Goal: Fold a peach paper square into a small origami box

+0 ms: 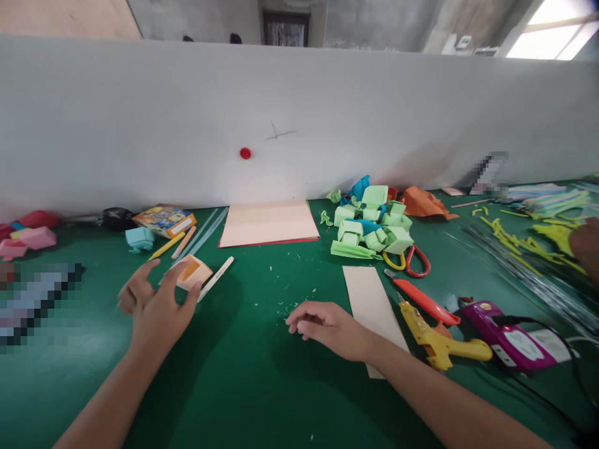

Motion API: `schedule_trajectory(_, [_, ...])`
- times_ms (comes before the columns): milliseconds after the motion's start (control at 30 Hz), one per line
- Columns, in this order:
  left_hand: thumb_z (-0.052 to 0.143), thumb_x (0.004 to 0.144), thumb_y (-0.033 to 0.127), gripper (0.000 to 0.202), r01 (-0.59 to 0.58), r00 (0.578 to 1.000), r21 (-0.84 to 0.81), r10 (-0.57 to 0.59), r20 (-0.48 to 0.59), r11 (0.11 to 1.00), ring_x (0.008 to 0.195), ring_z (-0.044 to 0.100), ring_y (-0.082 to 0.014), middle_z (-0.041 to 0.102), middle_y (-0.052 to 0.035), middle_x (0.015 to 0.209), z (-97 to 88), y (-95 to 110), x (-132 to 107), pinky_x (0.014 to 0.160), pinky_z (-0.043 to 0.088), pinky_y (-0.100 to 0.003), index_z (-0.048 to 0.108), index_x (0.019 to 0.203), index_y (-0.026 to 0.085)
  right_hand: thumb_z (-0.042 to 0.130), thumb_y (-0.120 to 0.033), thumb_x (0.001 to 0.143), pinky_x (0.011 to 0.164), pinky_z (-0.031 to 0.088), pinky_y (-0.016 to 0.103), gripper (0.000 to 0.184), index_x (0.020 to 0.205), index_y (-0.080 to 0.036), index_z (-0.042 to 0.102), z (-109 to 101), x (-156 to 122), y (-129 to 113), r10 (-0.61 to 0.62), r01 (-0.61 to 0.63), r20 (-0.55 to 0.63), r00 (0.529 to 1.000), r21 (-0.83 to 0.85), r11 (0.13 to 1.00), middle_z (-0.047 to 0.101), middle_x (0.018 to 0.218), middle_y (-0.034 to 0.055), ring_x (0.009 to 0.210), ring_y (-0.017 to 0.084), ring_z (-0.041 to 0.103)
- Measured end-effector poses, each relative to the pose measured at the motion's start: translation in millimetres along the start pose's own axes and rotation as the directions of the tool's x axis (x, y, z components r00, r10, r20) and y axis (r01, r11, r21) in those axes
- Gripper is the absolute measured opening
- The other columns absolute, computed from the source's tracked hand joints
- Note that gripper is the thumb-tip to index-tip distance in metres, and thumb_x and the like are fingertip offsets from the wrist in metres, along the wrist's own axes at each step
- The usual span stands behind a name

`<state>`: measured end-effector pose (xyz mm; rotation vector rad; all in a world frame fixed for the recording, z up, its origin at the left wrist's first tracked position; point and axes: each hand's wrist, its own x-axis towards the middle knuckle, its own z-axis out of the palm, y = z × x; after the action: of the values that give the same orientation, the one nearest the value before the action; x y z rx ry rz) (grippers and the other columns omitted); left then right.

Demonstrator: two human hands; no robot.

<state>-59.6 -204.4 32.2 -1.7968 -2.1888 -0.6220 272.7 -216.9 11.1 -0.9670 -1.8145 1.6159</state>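
My left hand [156, 305] is open, its thumb and index finger spread on either side of a small peach folded-paper box [195, 273]. Whether the fingertips touch the box I cannot tell. A thin cream paper strip [218, 279] lies just right of the box. Over the green tabletop, my right hand [325, 327] is loosely curled, with nothing visible in it, near tiny white paper scraps. A long cream card strip [374, 305] lies partly under my right forearm.
At the back are peach paper sheets [269, 224] and a pile of green folded-paper pieces [374, 224]. To the right lie scissors [418, 262], a red cutter knife [428, 301], a yellow glue gun [435, 340] and a corded purple device [510, 337]. Another person's hand [584, 249] shows far right.
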Motion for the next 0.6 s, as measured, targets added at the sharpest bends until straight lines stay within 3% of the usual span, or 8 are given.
schedule_trajectory(133, [0.052, 0.100, 0.043, 0.035, -0.158, 0.968, -0.020, 0.151, -0.201, 0.987, 0.141, 0.038, -0.0361, 0.040, -0.0177, 0.150, 4.7, 2.3, -3.1, 0.116, 0.025, -0.055, 0.064, 0.125, 0.022, 0.057, -0.034, 0.099, 0.081, 0.052, 0.036, 0.023, 0.111, -0.026, 0.074, 3.7, -2.3, -3.6, -0.040, 0.037, -0.017, 0.999, -0.161, 0.986, 0.075, 0.108, 0.0056, 0.093, 0.022, 0.068])
schedule_trajectory(267, [0.061, 0.094, 0.030, 0.021, -0.409, 0.870, -0.065, 0.368, -0.329, 0.910, 0.119, 0.060, -0.0321, 0.064, -0.0119, 0.129, 9.2, 14.6, -10.3, 0.107, 0.036, -0.049, 0.072, 0.112, 0.026, 0.058, -0.026, 0.096, 0.081, 0.051, 0.033, 0.021, 0.107, -0.024, 0.075, 7.3, -1.6, -6.8, -0.069, 0.059, -0.047, 0.997, -0.191, 0.980, 0.075, 0.104, 0.0042, 0.092, 0.020, 0.069])
schedule_trajectory(400, [0.058, 0.096, 0.022, 0.021, -0.615, 0.788, -0.218, 0.580, -0.205, 0.758, 0.102, 0.069, -0.0245, 0.077, -0.0035, 0.107, 19.0, 45.7, -15.0, 0.097, 0.044, -0.041, 0.074, 0.107, 0.028, 0.059, -0.019, 0.093, 0.079, 0.050, 0.029, 0.021, 0.104, -0.023, 0.076, 10.5, -0.7, -10.0, -0.099, 0.078, -0.074, 0.992, -0.244, 0.967, 0.075, 0.098, 0.0025, 0.089, 0.018, 0.068])
schedule_trajectory(500, [0.051, 0.099, 0.023, 0.026, -0.632, 0.773, -0.249, 0.621, -0.129, 0.734, 0.107, 0.069, -0.0226, 0.077, -0.0029, 0.112, 37.7, 76.3, -2.1, 0.097, 0.048, -0.038, 0.074, 0.110, 0.027, 0.060, -0.016, 0.091, 0.081, 0.049, 0.028, 0.021, 0.102, -0.023, 0.077, 12.0, -0.5, -10.6, -0.142, 0.113, -0.083, 0.986, -0.281, 0.953, 0.076, 0.096, 0.0016, 0.090, 0.018, 0.067])
schedule_trajectory(600, [0.052, 0.098, 0.023, 0.030, -0.599, 0.795, -0.244, 0.603, -0.066, 0.763, 0.114, 0.067, -0.0256, 0.074, -0.0045, 0.125, 65.8, 106.9, 28.8, 0.100, 0.049, -0.043, 0.072, 0.119, 0.027, 0.060, -0.015, 0.091, 0.083, 0.048, 0.028, 0.021, 0.101, -0.022, 0.077, 11.8, -0.9, -10.3, -0.165, 0.138, -0.076, 0.983, -0.280, 0.950, 0.076, 0.096, 0.0015, 0.091, 0.017, 0.068])
